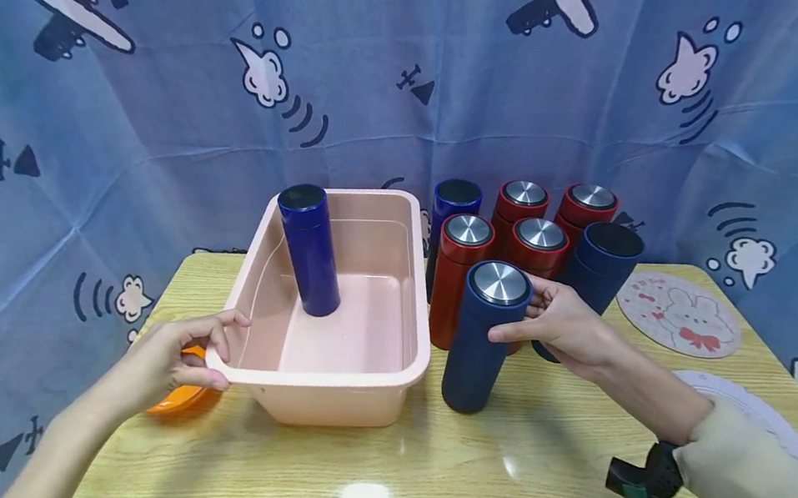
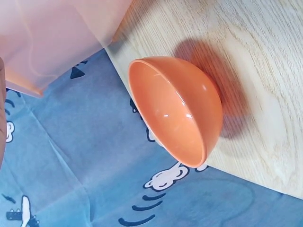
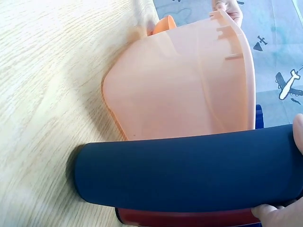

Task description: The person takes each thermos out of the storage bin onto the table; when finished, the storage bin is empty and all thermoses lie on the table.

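Observation:
My left hand point(image 1: 181, 353) pinches the near left corner of a pink plastic bin point(image 1: 341, 381). Inside the bin, toward its back, a glossy blue thermos flask point(image 1: 313, 260) stands upright. My right hand point(image 1: 564, 328) grips a dark navy thermos flask point(image 1: 476, 348) near its silver-topped lid, thumb in front and fingers behind. That flask is to the right of the bin, its base at the tabletop. The right wrist view shows the navy flask point(image 3: 189, 172) in front of the bin wall point(image 3: 180, 90), with a red flask point(image 3: 189, 217) beside it.
Several red flasks point(image 1: 459, 275), a blue flask point(image 1: 458, 195) and another navy flask point(image 1: 601, 264) stand right of the bin. An orange bowl point(image 2: 189, 104) sits left of it. Round mats, one with a rabbit point(image 1: 680, 313), lie at the right. A blue curtain point(image 1: 374, 59) hangs behind.

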A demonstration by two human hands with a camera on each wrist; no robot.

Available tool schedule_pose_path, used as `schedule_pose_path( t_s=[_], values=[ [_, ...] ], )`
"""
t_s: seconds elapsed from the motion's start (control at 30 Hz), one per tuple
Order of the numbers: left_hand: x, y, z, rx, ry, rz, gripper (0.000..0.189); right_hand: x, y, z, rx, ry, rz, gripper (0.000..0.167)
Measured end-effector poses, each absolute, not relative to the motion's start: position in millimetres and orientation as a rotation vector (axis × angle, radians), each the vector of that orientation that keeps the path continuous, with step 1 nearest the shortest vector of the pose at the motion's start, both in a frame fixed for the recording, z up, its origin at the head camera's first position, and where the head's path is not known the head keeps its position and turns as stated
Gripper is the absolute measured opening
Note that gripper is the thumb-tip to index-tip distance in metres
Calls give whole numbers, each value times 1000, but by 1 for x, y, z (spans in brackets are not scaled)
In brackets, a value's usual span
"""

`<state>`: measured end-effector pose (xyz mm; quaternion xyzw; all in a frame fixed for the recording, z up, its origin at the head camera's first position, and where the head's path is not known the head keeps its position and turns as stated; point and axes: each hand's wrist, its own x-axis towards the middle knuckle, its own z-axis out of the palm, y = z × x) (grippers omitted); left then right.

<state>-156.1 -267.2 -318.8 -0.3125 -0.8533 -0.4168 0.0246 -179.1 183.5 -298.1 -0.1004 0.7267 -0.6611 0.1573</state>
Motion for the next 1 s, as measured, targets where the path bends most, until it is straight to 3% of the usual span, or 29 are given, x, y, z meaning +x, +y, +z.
schedule_pose_path(
  t_s=[1.0],
  values=[
    [-156,-267,-317,-970,-2638,-1313,32,-198,161,-306,-201,2122,-1914,82]
  ],
)
